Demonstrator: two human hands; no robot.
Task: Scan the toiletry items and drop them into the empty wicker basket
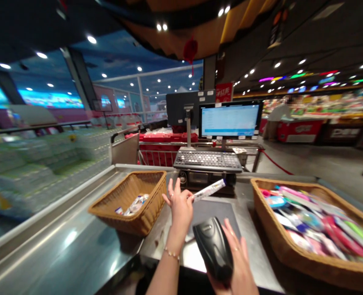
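Observation:
My left hand (181, 201) pinches one end of a slim white packaged stick (210, 189) with a blue tip, other fingers spread. The stick points up and to the right, over the counter's dark mat (214, 209). What is inside its wrapping I cannot make out. In my right hand (241, 262) is a black barcode scanner (214, 248), just below and right of the left hand. Its head faces away from me, towards the mat; the fingers lie along its right side and the thumb is hidden. A wicker basket (128, 223) with a few small white packets (135, 205) stands left of my left hand.
On the right stands a bigger wicker basket (280, 246) full of colourful packaged items (316, 223). Behind the mat are a keyboard (207, 159) and a lit monitor (230, 120). The metal counter (77, 241) runs along the left. A person (276, 119) stands far back right.

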